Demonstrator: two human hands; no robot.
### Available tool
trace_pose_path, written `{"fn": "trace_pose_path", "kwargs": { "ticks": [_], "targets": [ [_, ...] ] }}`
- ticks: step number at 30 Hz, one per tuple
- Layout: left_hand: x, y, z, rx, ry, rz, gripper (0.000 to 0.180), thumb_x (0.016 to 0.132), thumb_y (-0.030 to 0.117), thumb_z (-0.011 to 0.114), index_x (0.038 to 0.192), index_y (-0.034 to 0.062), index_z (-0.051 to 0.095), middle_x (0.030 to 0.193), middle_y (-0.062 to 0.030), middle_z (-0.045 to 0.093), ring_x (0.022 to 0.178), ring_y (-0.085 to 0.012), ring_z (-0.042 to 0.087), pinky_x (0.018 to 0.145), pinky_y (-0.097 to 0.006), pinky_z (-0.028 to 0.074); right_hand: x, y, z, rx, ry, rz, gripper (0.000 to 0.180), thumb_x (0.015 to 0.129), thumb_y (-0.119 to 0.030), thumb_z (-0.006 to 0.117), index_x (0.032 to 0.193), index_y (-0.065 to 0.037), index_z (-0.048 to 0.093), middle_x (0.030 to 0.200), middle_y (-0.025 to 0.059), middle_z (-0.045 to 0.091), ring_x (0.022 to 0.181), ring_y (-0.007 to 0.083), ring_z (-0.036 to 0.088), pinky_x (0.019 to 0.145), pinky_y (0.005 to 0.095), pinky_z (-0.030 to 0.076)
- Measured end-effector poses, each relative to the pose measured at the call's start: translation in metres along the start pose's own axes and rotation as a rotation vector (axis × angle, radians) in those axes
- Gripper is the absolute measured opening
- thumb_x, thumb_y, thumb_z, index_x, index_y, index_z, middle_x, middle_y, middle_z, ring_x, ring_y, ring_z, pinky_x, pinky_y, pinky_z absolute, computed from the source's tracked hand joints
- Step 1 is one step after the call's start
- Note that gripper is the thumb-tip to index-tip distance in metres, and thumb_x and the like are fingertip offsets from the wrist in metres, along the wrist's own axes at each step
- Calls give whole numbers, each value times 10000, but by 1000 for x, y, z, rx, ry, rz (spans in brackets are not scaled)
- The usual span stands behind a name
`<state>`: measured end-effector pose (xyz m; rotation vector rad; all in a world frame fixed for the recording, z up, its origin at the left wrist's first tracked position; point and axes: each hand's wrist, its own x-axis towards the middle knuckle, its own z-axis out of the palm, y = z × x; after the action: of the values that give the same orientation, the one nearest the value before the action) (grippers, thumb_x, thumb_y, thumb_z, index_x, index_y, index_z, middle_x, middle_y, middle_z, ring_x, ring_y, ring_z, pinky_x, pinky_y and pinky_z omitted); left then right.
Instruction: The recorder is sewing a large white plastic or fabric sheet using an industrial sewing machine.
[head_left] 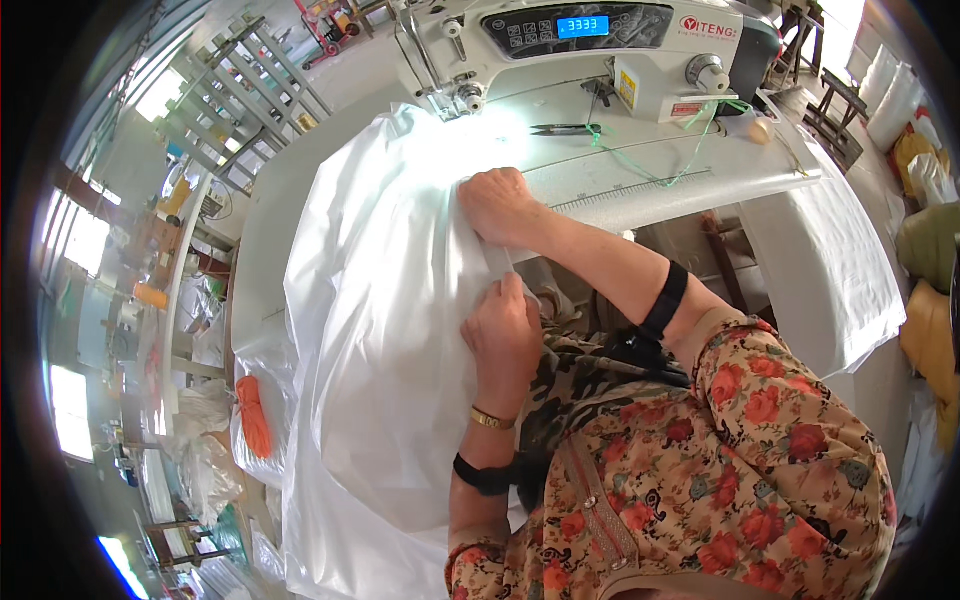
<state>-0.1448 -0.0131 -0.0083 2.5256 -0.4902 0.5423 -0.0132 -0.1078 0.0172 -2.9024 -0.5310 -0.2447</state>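
Fabric is dominating this workshop scene: a big sheet of white, slightly glossy fabric is spilling off the table's left side & down toward the floor, prob. so its bulk is hanging clear of the stitching area. An orange bundle is lying beside it at lower left. Moving right, the left hand is lying palm-down on the cloth, fingers together & curled over the folded edge, pinning it flat; a gold bracelet & black band are sitting on that wrist. Just above, the right hand is pressing knuckles-up on the same edge, fingers bunched & tucked into the fold, so whether they are pinching it can't be told. Both hands are lining the hem up w/ the needle area of the white sewing machine, which is standing at the table's far side. Small snips & loose green thread are resting on the white table, within reach at right.
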Motion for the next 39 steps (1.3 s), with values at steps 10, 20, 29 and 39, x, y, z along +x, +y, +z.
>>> {"fn": "trace_pose_path", "kwargs": {
  "ticks": [10,20,29,39],
  "targets": [
    [53,-8,15,37,-29,-15,108,796,80,550,747,5,489,678,-216,588,643,-429,574,591,-516,420,49,21,6,0,6,97,123,738,-68,647,834,-61,724,893,148,707,907,272,687,773,356,526],
    [-118,-24,0,88,48,24,666,810,204,708,1349,-23,390,1347,-214,394,1222,-405,385,1025,-480,325,-74,22,2,401,137,124,363,904,-238,563,1168,2,493,816,209,651,812,369,638,723,446,491],
    [-258,-73,10,264,161,-555,399,870,146,609,1216,-25,506,1243,-230,463,1143,-376,456,971,-437,379,-137,30,98,1253,66,195,348,847,-92,612,1166,10,519,1010,119,565,917,194,555,845,298,455],
    [-262,-22,-165,134,442,-497,346,973,122,429,1255,-56,521,1171,-210,565,1085,-313,527,927,-399,451,-134,41,109,753,132,-26,272,809,-276,702,981,-65,708,1224,119,546,1186,302,443,1029,410,350]
  ]
}}
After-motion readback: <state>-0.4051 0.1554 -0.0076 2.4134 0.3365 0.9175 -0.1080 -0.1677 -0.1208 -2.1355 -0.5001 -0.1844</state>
